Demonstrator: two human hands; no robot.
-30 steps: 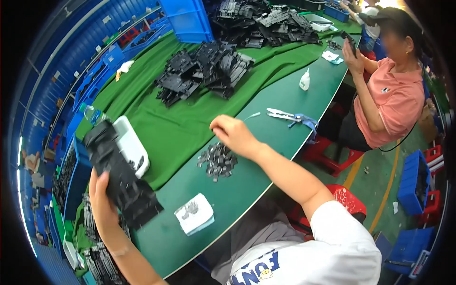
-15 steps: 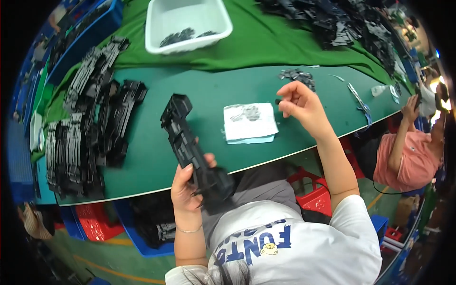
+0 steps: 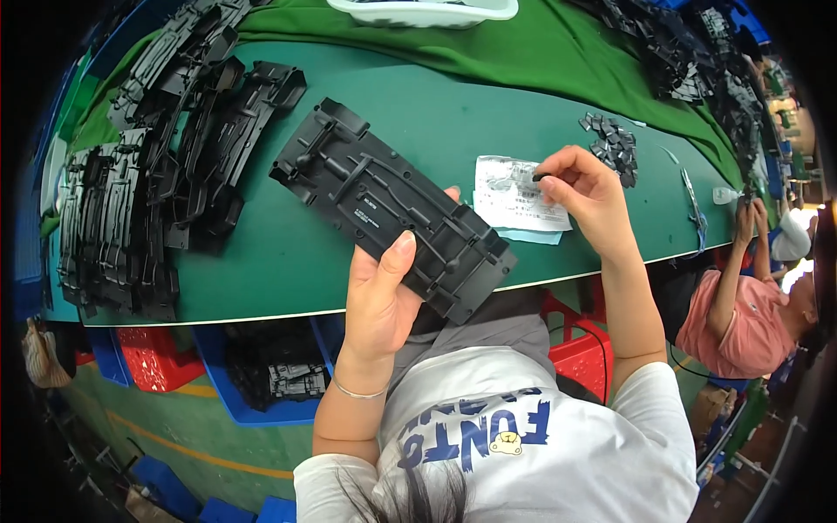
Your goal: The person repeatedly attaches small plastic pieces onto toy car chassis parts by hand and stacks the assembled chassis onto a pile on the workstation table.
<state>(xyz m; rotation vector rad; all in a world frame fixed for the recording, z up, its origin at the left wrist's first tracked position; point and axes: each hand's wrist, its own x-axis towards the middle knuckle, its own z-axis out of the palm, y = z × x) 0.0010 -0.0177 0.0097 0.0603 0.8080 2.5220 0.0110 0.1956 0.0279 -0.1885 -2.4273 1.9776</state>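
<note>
1. The long black plastic part [image 3: 353, 205] lies in the left grip [image 3: 384, 292], which is closed on it near the middle of its lower edge: the thumb presses the upper face, the other fingers go underneath, and a fingertip shows past the far edge.
2. The part is held above the front of the counter [image 3: 288, 283], its long axis slanting from upper left to lower right, its ribbed, moulded face turned up; its lower right end reaches over the counter's front edge.
3. The small black piece [image 3: 539, 178] sits at the tips of the right grip [image 3: 586, 199], pinched between thumb and index finger, to the right of the long part and apart from it.
4. The left forearm rises almost straight from the lower edge, a bracelet [image 3: 359, 395] at the wrist, palm turned up under the load.
5. The right forearm slants up and to the left, wrist bent slightly, remaining fingers curled, the hand by the right side of the white paper [image 3: 506, 199]; whether it touches the paper cannot be told.
6. A pile of small black pieces [image 3: 615, 148] lies just beyond the right hand, and stacked black parts [image 3: 118, 231] stand at the counter's left.
</note>
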